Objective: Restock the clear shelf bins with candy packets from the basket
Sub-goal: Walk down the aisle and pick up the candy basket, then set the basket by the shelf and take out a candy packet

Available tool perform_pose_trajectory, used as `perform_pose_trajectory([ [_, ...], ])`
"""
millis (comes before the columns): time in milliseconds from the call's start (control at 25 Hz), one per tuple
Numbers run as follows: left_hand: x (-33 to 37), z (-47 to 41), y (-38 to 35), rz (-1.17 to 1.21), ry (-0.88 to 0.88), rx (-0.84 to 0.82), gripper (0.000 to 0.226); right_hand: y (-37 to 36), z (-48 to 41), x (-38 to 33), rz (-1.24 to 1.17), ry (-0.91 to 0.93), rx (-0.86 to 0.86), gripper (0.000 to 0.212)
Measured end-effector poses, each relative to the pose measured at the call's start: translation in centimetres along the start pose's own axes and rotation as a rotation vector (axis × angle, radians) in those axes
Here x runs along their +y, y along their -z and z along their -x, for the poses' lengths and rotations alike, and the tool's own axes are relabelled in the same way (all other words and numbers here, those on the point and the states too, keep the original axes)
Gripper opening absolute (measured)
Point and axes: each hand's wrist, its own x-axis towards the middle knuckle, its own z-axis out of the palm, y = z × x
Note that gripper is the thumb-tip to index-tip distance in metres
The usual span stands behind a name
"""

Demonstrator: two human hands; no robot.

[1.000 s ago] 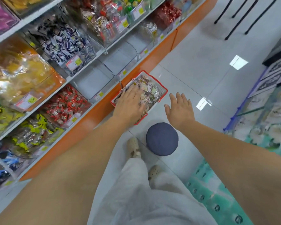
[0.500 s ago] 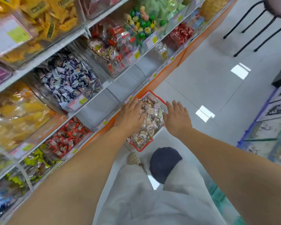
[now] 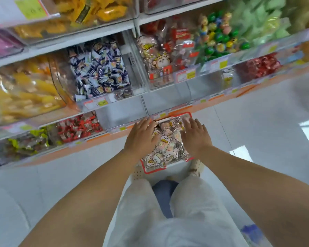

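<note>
A red-rimmed basket (image 3: 151,171) stands on the floor in front of the shelves, heaped with clear candy packets (image 3: 165,144) printed with cartoon bears. My left hand (image 3: 141,138) lies flat on the left side of the heap, fingers spread. On the right side rests my right hand (image 3: 194,135), fingers spread too. Neither hand grips a packet. Just beyond the basket, on the lowest shelf, sit two clear bins (image 3: 120,113) that look bare inside.
Filled bins line the shelves: dark blue wrapped candy (image 3: 98,68), red candy (image 3: 78,128), monkey-print packets (image 3: 161,56), green lollipops (image 3: 219,36). A dark blue stool (image 3: 163,195) shows between my legs. White tiled floor (image 3: 257,125) extends to the right.
The view has swung to face the shelves squarely. My right hand moved from beside the basket onto the packets; my left hand stayed on the heap.
</note>
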Motion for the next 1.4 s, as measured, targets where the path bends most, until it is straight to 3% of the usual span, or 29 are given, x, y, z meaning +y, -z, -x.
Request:
perform_pose_trajectory([
  [240,2.3,-1.1,-6.4,0.133,0.243,-0.041,0.060,-2.8,-5.5,3.5,0.131,0.173,-0.106,0.056],
  [600,-2.5,-6.6,-16.9,0.127,0.217,-0.097,0.060,-14.0,-12.1,5.1,0.068,0.144,-0.141,0.054],
  [840,-7.3,-13.0,-24.9,0.141,0.122,-0.077,0.055,-22.1,-19.7,5.3,0.096,0.176,-0.134,0.054],
  [1160,-10.6,-20.6,-33.0,0.015,-0.096,0.087,0.043,-29.7,-29.7,6.8,0.189,0.299,0.037,0.056],
  [1400,-10.9,-22.4,-35.2,0.017,-0.211,0.259,0.045,-31.9,-30.7,7.6,0.030,0.342,0.196,0.048],
])
